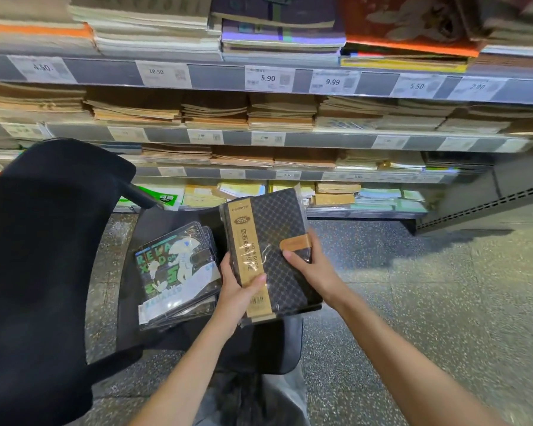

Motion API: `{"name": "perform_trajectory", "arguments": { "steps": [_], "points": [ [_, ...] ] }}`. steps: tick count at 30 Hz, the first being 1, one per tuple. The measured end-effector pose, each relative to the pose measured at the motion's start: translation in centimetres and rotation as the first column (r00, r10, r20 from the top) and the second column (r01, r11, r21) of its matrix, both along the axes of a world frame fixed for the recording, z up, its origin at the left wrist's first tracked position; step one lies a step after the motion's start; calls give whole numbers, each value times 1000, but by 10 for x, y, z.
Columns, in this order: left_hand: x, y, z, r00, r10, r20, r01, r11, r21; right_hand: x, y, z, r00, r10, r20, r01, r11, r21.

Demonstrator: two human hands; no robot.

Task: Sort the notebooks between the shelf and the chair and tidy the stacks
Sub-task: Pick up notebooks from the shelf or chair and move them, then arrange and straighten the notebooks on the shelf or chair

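Note:
A black checked notebook [277,238] with a tan paper band and a tan clasp, wrapped in clear plastic, is held tilted above the black chair seat [166,222]. My left hand [237,290] grips its lower left edge, thumb lying on the tan band. My right hand [308,262] grips its right edge near the clasp, thumb on the cover. On the seat to the left lies a stack of green-and-white illustrated notebooks [176,272] in plastic sleeves. The shelf [216,78] behind carries many stacks of notebooks.
The chair's black backrest [43,256] fills the left side. Shelf rails with price tags [270,78] run across the upper view, with brown and pastel notebook stacks on several levels. Speckled floor [428,302] lies open to the right.

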State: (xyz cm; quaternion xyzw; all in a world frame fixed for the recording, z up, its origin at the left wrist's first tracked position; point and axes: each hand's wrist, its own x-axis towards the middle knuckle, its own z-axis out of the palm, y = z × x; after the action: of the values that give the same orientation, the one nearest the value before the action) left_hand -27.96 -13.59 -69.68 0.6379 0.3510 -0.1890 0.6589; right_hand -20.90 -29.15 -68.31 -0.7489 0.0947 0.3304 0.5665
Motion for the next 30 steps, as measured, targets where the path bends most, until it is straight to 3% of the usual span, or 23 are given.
{"name": "perform_trajectory", "arguments": {
  "steps": [3, 6, 10, 14, 22, 30],
  "points": [
    [1, 4, 2, 997, -69, 22, 67, 994, 83, -3, -1, -7, 1000, -9, 13, 9, 1000, -13],
    [3, 3, 3, 999, -33, 28, 28, 988, 154, -2, 1, -8, 998, -63, 22, 63, 998, -25],
    [-8, -3, 5, 996, 83, 16, -85, 989, 119, -10, 3, -4, 986, -162, 39, 160, 986, 46],
    [-16, -11, 5, 997, 73, 14, -73, 994, 77, -14, -2, -9, 991, -100, 88, 101, 995, -6],
    [-21, -13, 10, 994, 100, 42, -103, 991, 84, -19, -1, 2, 967, -138, 214, 136, 990, 22],
    [6, -9, 72, 976, 73, 205, -85, 995, 51, 13, 3, 77, 911, -106, 398, 110, 994, 13]
  ]
}}
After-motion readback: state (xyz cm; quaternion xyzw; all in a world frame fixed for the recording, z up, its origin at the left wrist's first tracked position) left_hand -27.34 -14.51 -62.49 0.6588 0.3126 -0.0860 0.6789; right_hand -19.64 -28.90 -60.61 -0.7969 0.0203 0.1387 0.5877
